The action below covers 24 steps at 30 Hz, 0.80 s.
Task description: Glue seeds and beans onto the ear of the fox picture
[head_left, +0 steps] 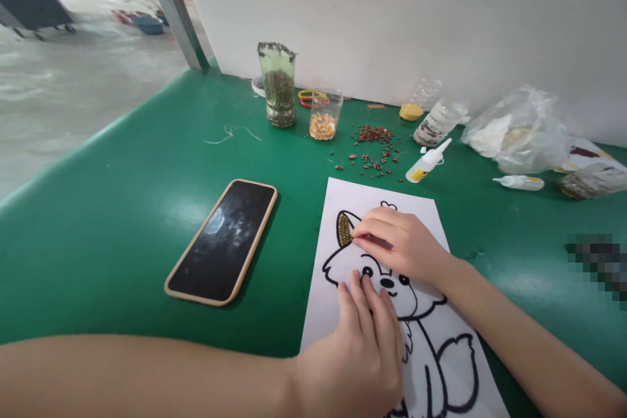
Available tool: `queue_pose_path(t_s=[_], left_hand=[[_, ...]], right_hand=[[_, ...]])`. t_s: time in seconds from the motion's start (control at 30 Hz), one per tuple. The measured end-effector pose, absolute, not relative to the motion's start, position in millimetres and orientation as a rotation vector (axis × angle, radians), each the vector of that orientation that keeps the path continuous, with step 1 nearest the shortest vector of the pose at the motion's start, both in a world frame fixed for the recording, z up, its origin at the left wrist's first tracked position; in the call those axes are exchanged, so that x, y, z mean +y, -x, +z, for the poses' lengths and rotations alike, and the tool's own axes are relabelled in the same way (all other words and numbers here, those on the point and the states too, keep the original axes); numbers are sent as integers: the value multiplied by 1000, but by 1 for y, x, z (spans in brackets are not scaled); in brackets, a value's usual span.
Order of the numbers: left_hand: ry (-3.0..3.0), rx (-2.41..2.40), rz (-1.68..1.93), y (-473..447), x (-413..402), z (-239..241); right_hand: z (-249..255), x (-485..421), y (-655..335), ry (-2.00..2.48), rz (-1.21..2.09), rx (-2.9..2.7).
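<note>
A white sheet of paper (pixel 318 323) with a black-outlined drawing of a fox-like animal lies on the green table. Small greenish-brown seeds (pixel 344 230) fill part of the animal's left-side ear in tight rows. Thumb and fingertips of my right hand (pixel 404 241) are pinched together at the right edge of these seeds; whatever is between them is too small to make out. My left hand (pixel 360 346) rests over the animal's face and chest, fingers stretched out on the paper, covering part of the drawing.
Left of the paper lies a phone (pixel 225 241). Behind it stand a green cup of seeds (pixel 280 95) and a clear cup of corn kernels (pixel 323 121). Loose reddish beans (pixel 375 135), a glue bottle (pixel 425 164), a smaller bottle (pixel 522 182) and a plastic bag (pixel 524 130) lie farther right.
</note>
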<state>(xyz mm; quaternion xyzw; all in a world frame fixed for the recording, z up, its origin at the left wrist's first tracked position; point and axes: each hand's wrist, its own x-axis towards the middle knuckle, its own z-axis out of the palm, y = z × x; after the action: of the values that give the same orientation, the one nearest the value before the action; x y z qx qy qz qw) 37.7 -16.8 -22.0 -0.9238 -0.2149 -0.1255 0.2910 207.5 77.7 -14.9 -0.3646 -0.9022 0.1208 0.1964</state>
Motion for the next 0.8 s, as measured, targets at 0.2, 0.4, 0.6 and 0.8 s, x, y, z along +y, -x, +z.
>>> queue_pose_path(t_s=[0.2, 0.4, 0.6, 0.8], left_hand=[[2460, -576, -351, -38, -17, -23], [2460, -587, -360, -39, -17, -23], [2459, -573, -341, -38, -17, -23], [2458, -585, -346, -38, -16, -24]], right_hand=[[-15, 78, -206, 1008, 317, -2551], [-16, 79, -205, 999, 298, -2532], [-16, 78, -205, 1003, 300, -2535], [-16, 77, -205, 1008, 320, -2526]])
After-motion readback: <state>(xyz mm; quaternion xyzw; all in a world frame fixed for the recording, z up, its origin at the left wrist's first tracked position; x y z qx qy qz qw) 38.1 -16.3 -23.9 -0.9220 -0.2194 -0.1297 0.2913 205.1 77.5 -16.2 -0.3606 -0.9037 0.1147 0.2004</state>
